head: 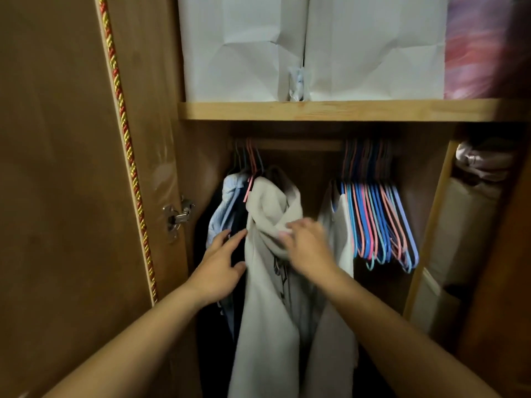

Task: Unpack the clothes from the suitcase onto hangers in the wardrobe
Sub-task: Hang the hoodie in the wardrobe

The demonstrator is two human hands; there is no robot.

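Grey hooded garment (270,271) hangs from the rail (298,145), left of centre. Left hand (219,265), fingers straight, presses its left edge, parting it from the blue shirt (227,208); right hand (304,245) rests on the bunched hood, likely smoothing; grip unclear. Empty hangers (379,219) crowd the rail's right end. Suitcase unseen.

No text, label, brand or number can be read here. The dark marks on the front of the grey garment (275,297) are too small and creased to make out.
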